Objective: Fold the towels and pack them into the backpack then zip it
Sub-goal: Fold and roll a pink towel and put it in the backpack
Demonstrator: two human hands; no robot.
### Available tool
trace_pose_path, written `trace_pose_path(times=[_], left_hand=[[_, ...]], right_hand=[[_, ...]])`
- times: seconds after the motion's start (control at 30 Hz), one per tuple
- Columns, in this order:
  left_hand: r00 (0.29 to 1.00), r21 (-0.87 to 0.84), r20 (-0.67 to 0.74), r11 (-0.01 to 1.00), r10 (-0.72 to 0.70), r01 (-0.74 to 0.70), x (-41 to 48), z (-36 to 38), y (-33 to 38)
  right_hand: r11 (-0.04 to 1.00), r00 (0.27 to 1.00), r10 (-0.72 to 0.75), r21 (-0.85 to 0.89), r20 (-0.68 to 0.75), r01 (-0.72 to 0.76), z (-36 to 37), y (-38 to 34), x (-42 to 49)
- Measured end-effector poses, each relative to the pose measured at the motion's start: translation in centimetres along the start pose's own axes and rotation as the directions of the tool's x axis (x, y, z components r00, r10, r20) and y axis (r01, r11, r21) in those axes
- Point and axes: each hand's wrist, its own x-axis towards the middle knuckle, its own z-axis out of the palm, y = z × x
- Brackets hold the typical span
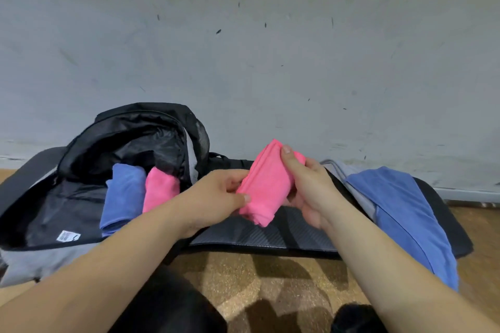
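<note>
A folded pink towel (pixel 266 184) is held in the air between both hands, above a dark mat. My left hand (pixel 213 197) pinches its lower left edge. My right hand (pixel 308 186) grips its right side, thumb on top. The black and grey backpack (pixel 81 251) lies unzipped at the left, its flap standing up. Inside it a folded blue towel (pixel 121 197) and a folded pink towel (pixel 159 189) stand side by side. An unfolded blue towel (pixel 405 213) is spread at the right, over a grey cloth (pixel 354 186).
The dark ribbed mat (pixel 259 238) lies on a brown speckled floor (pixel 243 278) against a grey wall (pixel 243 48). Dark shapes (pixel 167 305) sit at the bottom edge near my arms.
</note>
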Motion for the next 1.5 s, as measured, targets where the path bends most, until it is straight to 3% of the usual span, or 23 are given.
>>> trace_pose_path(times=[0.07, 0.13, 0.27, 0.37, 0.57, 0.73, 0.83, 0.93, 1.17, 1.27, 1.4, 1.5], left_hand=[[0.997, -0.188, -0.041, 0.98, -0.068, 0.059, -1.4, -1.2, -0.2], [0.99, -0.28, -0.083, 0.956, -0.112, 0.085, -2.7, -1.6, -0.3], [0.97, 0.026, -0.235, 0.997, -0.067, 0.075, -4.8, -2.2, -0.5], [0.976, 0.058, -0.215, 0.997, -0.043, 0.057, -5.6, -3.3, -1.0], [0.995, 0.031, -0.097, 0.999, -0.015, 0.018, -6.7, -4.9, -1.8], [0.996, -0.026, -0.089, 1.0, 0.004, -0.007, -7.4, -6.5, -3.4], [0.997, -0.159, -0.073, 0.987, -0.012, 0.0, -7.8, -7.4, -4.1], [0.986, -0.317, -0.152, 0.948, -0.075, 0.023, -7.6, -8.1, -3.4], [0.948, -0.262, -0.295, 0.964, -0.12, 0.04, -8.4, -11.4, -5.7], [0.87, -0.256, -0.449, 0.962, -0.204, 0.093, -9.7, -14.7, -8.1], [0.62, -0.247, -0.709, 0.941, -0.337, 0.23, -10.7, -19.9, -11.2], [0.594, -0.269, -0.702, 0.918, -0.393, 0.29, -10.4, -21.6, -12.8]], right_hand=[[0.999, 0.999, -0.003, -0.032, 0.038, 0.004, 2.3, 0.2, -0.7], [0.996, 0.999, -0.031, -0.079, -0.033, 0.028, 4.8, 0.1, -1.7], [0.989, 0.986, -0.107, -0.118, -0.128, 0.092, 8.2, -0.1, -2.7], [0.981, 0.982, -0.135, -0.158, -0.133, 0.113, 9.2, -0.3, -2.9], [0.971, 0.986, -0.103, -0.226, -0.131, 0.071, 10.0, 0.3, -2.7], [0.98, 0.993, -0.068, -0.191, -0.093, 0.049, 10.7, 0.4, -2.6], [0.979, 0.995, -0.076, -0.195, -0.069, 0.062, 11.3, 0.5, -2.3], [0.973, 0.999, -0.033, -0.229, 0.002, 0.033, 12.8, 0.7, -2.0], [0.94, 0.981, 0.11, -0.338, 0.158, -0.051, 17.8, 2.1, -1.2], [0.867, 0.991, 0.032, -0.497, 0.127, 0.035, 19.6, 3.5, 0.5], [0.709, 0.947, -0.176, -0.632, 0.268, 0.311, 22.2, 5.7, 2.6], [0.589, 0.919, -0.146, -0.715, 0.366, 0.378, 23.6, 7.7, 3.8]])
